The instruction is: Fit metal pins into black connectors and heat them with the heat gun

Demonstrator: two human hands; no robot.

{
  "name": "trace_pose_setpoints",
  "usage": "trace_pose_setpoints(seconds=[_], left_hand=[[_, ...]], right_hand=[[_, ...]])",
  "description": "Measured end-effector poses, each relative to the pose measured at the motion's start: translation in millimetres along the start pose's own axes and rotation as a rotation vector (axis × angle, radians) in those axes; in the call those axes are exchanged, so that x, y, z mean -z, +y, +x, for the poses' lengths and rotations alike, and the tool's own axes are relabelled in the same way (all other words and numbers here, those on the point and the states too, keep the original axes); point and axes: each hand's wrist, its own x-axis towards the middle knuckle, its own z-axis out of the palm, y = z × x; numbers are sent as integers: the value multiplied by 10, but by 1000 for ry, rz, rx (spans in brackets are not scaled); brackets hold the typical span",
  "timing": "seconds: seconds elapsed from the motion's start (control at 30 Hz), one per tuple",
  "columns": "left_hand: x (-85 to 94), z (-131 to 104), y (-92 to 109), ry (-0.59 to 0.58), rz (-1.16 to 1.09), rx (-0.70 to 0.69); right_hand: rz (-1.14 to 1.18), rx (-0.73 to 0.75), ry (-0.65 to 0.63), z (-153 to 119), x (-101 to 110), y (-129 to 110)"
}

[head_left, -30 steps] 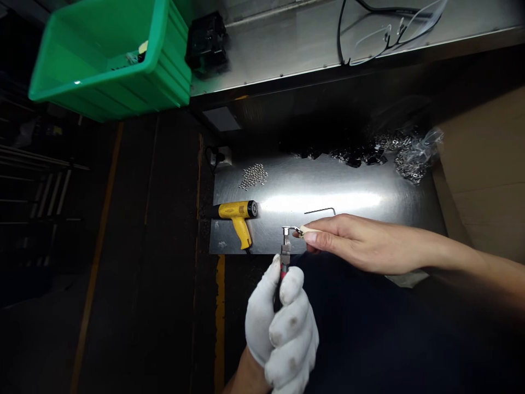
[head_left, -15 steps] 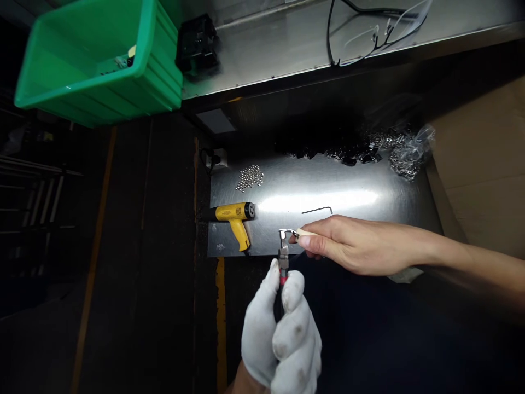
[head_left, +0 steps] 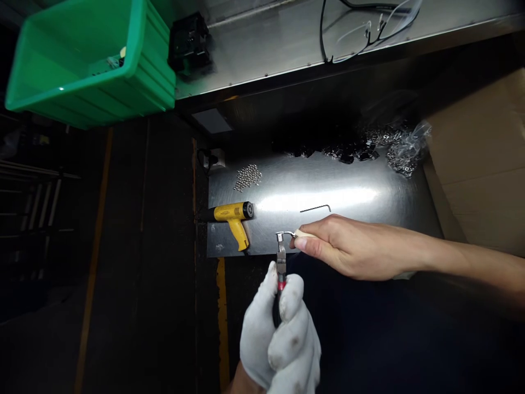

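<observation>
My left hand [head_left: 283, 334], in a white glove, is closed around pliers [head_left: 281, 262] with red on their dark handles. The jaws point up and meet one end of a small shiny bent metal fitting [head_left: 280, 236]. My bare right hand [head_left: 348, 246] pinches the fitting's other side by a cream-coloured part [head_left: 304, 234] between thumb and fingers. Most of that part is hidden in the hand. Behind the right hand, a hex key [head_left: 315, 208] lies on the metal table [head_left: 270, 219].
A yellow heat gun [head_left: 233, 214] lies at the table's left edge, near a patch of small metal parts [head_left: 248, 177]. Black pieces [head_left: 346, 152] and bagged metal parts [head_left: 408, 150] sit at the back. A green bin [head_left: 98, 93], glasses [head_left: 356, 52] and a cardboard box [head_left: 484, 158] surround the table.
The view has shifted slightly. The fitting now sits lower onto the plier jaws, with both hands keeping their grips.
</observation>
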Motion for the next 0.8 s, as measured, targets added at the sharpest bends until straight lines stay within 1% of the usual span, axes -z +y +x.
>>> trace_pose_setpoints(seconds=[0.1,0.23,0.33,0.43,0.53,0.57,0.6,0.67,0.8], left_hand=[[21,14,4,18,20,-8],[94,32,3,64,66,16],[153,18,8,70,40,24],[218,-19,17,27,-53,44],[287,-41,25,-86,-181,113],[303,-42,27,-107,-199,131],[311,-40,30,-101,-199,140],[298,-33,35,-39,-160,138],[180,-17,62,34,-117,109]], right_hand=[[-11,-2,2,-3,-5,1],[-23,-1,16,0,-10,32],[-46,-11,43,1,-22,41],[-74,-9,72,-2,-41,35],[-98,-1,102,1,-62,47],[-99,2,108,4,-69,57],[-95,4,113,8,-74,70],[-79,10,115,13,-81,96],[-30,24,106,2,-63,112]])
